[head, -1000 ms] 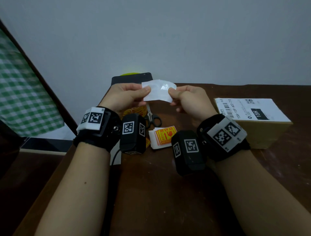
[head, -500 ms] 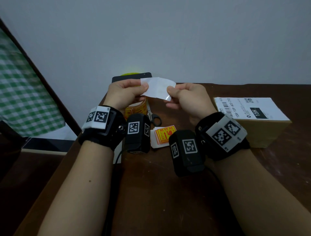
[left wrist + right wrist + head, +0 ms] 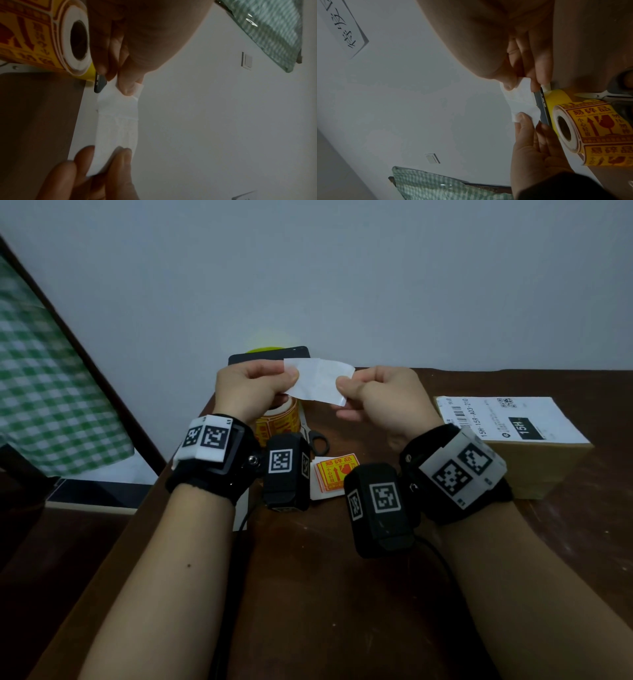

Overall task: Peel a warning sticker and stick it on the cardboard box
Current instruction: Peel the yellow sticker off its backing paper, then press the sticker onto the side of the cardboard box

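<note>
Behind the dark wooden table (image 3: 308,594) stood a plain grey wall, and in front of it you held the sticker (image 3: 320,383) up in the air, above the table's far edge. Its white back faced you and its long axis ran side to side between your hands. Your left hand (image 3: 250,392) pinched the left end between thumb and fingertips; your right hand (image 3: 380,395) pinched the right end the same way, with the lower right corner just past the thumb. I judged the peel would start at that corner, so the right hand was the one placed to lift it. The cardboard box (image 3: 534,467) lay to the right of your right wrist, at the table's right side, nearer that hand than the left.

By count: one sticker held, one box, one roll of yellow warning stickers (image 3: 279,419) under your left hand, one small stack of loose stickers (image 3: 334,474) near the middle, one pair of scissors (image 3: 317,438), two hands.
</note>
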